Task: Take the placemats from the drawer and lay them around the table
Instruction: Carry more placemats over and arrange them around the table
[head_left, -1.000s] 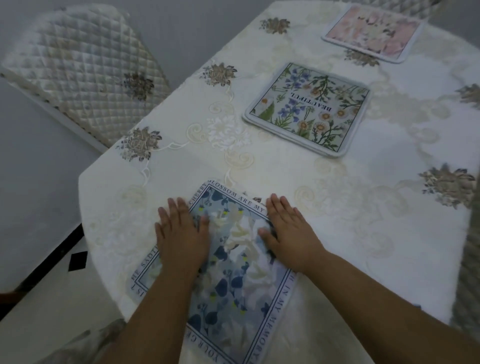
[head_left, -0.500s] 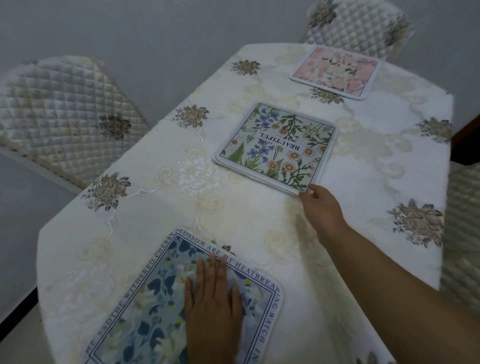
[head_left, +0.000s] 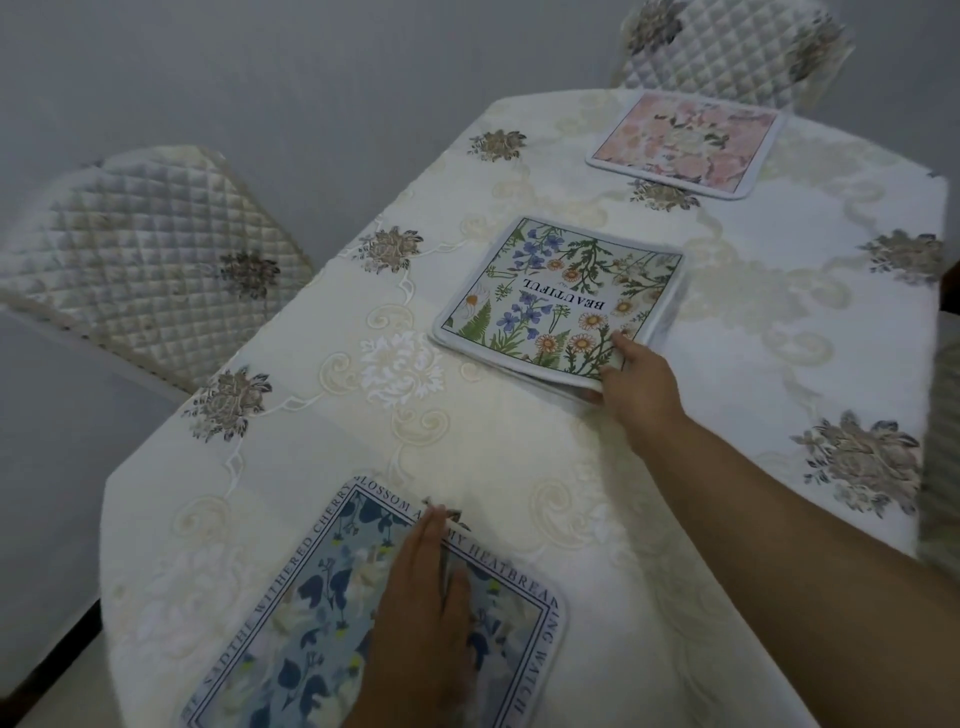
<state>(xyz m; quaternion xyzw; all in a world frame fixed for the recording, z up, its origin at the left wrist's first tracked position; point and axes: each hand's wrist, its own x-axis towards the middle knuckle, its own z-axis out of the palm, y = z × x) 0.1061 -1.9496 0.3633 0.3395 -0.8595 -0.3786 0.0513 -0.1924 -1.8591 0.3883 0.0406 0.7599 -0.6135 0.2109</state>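
A blue floral placemat (head_left: 311, 613) with lettering round its border lies at the near end of the table (head_left: 519, 467). My left hand (head_left: 421, 613) rests flat on it, fingers together. In the middle lies a stack of green floral placemats (head_left: 550, 296) printed "BEAUTIFUL". My right hand (head_left: 636, 384) grips the near right corner of the top one, which is lifted a little off the mat beneath. A pink floral placemat (head_left: 685, 140) lies flat at the far end.
The table wears a cream embroidered cloth with brown flower motifs. A quilted chair (head_left: 140, 260) stands at the left side and another quilted chair (head_left: 727, 47) at the far end. A third chair's edge (head_left: 940, 467) shows at the right.
My right hand left the blue placemat, reached to the green stack and took its near right corner. My left hand stayed on the blue placemat. The view tilted up the table.
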